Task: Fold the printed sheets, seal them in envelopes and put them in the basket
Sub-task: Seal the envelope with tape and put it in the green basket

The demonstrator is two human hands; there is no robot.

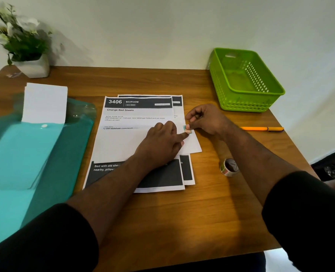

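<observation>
Head view: a white envelope (143,142) lies across the printed sheets (137,114) at the table (162,222) centre. It is pressed flat by the left hand (160,142), fingers extended. A small sticker (187,130) at the envelope's right end is pinched by the right hand (204,118). The sealing step is judged to be in hand; next, the sticker must be pressed down firmly. The green basket (270,91) stands well apart (apparently holding nothing). The sticker's print and the roll (229,167) cannot be read.
</observation>
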